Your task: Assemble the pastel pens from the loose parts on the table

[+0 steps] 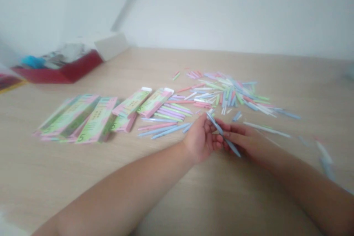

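A blue-grey pen (231, 146) is held between my two hands, slanting from upper left to lower right above the table. My left hand (200, 138) has its fingers curled around the pen's upper end. Against the lower part press the fingers of my right hand (245, 138). Just beyond the hands lies a loose heap of pastel pen parts (229, 92) in blue, green, pink and white. Finished-looking pens (173, 112) in purple, green, pink and blue lie in rows left of my left hand.
Several pink-and-green pen boxes (96, 120) lie on the wooden table (83, 177) at the left, some stacked. Farther back stands a red box (83, 67) with crumpled material inside. Blurred pen parts (326, 158) lie at the right, and a pale wall (235, 11) rises behind.
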Tool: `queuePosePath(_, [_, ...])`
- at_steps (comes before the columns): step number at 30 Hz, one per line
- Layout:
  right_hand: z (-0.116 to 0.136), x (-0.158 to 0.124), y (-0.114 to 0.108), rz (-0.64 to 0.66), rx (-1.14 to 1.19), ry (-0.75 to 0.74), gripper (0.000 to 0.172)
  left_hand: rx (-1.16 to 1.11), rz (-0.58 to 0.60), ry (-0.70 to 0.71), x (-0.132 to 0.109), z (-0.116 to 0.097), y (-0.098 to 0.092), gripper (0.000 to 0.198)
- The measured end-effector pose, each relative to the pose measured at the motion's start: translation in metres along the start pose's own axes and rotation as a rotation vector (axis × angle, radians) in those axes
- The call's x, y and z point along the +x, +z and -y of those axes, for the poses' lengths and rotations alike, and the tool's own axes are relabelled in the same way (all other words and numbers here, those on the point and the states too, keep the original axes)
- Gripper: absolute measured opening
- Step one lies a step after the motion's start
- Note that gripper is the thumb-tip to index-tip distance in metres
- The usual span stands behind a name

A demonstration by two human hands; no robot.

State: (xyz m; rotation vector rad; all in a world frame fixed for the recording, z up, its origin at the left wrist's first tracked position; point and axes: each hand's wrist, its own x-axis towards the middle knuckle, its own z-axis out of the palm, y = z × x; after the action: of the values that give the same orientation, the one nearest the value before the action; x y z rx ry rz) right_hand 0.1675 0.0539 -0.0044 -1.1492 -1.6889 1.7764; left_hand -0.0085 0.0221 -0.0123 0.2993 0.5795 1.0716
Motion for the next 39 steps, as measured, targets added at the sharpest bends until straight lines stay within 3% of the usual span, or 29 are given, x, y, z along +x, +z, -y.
queuePosePath(9, [0.011,-0.007,0.001,0.023,-0.224,-0.059,0.04,-0.05,0.075,-0.037,-0.006,-0.005,0.004,0.063])
queuePosePath(13, [0.016,-0.008,0.002,0.035,-0.273,-0.052,0.042,-0.075,0.101,-0.038,-0.004,-0.004,0.001,0.059])
queuePosePath(31, [0.009,-0.003,0.003,0.018,-0.155,-0.031,0.04,-0.086,0.118,0.005,-0.007,-0.003,0.0,0.063])
queuePosePath(34, [0.007,-0.002,0.003,0.003,-0.13,-0.073,0.038,-0.048,-0.015,0.088,-0.005,0.001,0.005,0.058])
queuePosePath(37, [0.006,-0.003,0.003,-0.014,-0.043,-0.053,0.033,-0.031,-0.223,0.242,-0.002,0.006,0.009,0.033])
queuePosePath(39, [0.007,-0.003,0.003,-0.022,0.034,0.005,0.029,-0.028,-0.292,0.288,0.001,0.009,0.01,0.023])
